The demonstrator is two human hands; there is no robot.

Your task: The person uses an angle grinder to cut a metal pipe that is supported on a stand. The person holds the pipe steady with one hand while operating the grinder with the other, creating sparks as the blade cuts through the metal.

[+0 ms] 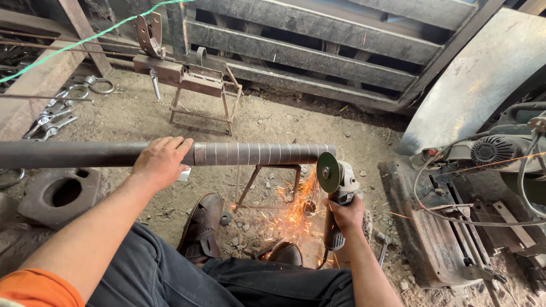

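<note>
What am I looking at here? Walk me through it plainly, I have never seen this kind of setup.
This is one picture from a camera worn on a person's head, looking down at their own arms and legs. The left hand rests on a long steel pipe, which lies across a small metal stand above the dirt floor. The right hand grips an angle grinder, whose disc sits at the pipe's end and throws orange sparks downward. Wrenches lie on the ground at the left, a second metal stand sits farther back, and machinery stands on the right.
</note>
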